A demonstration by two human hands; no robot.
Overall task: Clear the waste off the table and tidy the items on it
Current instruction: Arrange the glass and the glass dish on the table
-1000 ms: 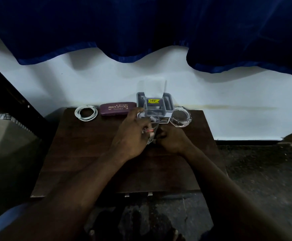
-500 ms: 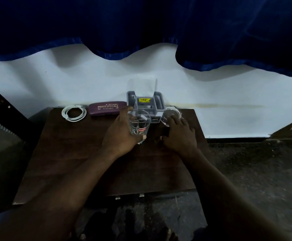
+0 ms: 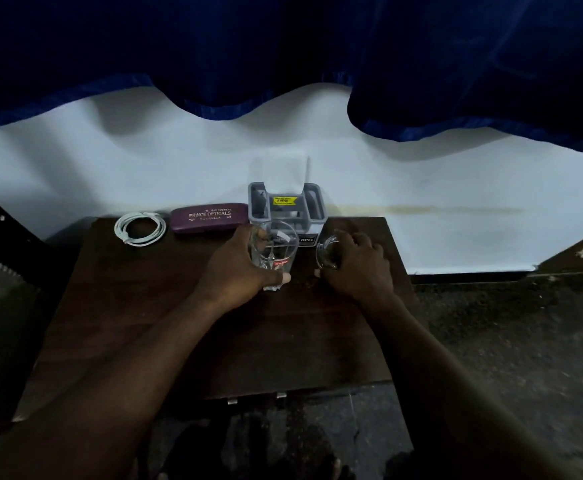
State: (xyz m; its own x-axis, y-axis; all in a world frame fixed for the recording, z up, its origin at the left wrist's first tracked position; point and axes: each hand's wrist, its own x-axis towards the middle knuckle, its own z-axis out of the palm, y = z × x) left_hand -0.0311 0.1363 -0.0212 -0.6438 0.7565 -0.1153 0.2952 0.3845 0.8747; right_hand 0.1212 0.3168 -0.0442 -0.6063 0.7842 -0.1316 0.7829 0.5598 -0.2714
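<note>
The glass tumbler (image 3: 275, 251) sits toward the back middle of the worktop (image 3: 144, 306), just in front of the grey organiser (image 3: 285, 205). The left hand (image 3: 236, 270) wraps round its wall, thumb on the near side low down and fingers on the far side. Clear, thin-walled and smooth, it is probably light but brittle and slippery. A full wrap round the middle of the barrel suits it better than a pinch at the rim, and it should be set down gently. Its long axis runs near upright, mouth up and open toward the camera, red label on the near wall. Whether the base rests on the wood or hangs just above it, I cannot tell. Something dark shows inside, too dim to name.

The right hand (image 3: 356, 268) is just beside it, fingers curled over a small clear dish (image 3: 328, 252) with the thumb under its near edge. The dish is tipped up on edge, its round opening facing left toward the tumbler. It is stiff, smooth and just as breakable — best held across the rim from both sides. The two hands are a little apart, each clamped on its own piece of glass.

A purple spectacle case (image 3: 210, 216) and a coiled white cable (image 3: 140, 227) lie along the back edge to the left, long sides parallel to the wall.
</note>
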